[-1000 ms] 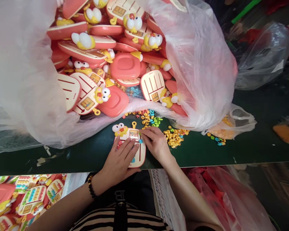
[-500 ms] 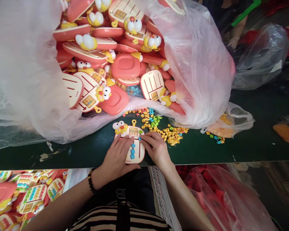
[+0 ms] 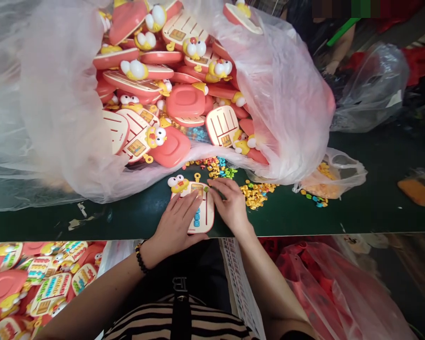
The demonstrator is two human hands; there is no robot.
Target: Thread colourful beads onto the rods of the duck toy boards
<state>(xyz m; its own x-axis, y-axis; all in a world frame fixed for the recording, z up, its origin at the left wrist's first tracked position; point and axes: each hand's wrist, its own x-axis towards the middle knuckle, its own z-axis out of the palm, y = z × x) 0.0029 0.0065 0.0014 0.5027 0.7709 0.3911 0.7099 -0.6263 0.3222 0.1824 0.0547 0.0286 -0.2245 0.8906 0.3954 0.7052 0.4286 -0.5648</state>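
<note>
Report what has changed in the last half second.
The right hand has moved away from a blue piece, up to the green piece; whether it grips it is unclear. The left hand has shifted forward, over part of the picture window. The toy board lies on the table as before.

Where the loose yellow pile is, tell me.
In the head view, the yellow pile lies right of centre on the green table, beside the right hand, in front of the large plastic bag.

Toy workshop: bagged identical toys, heaped pieces, green workbench.
</note>
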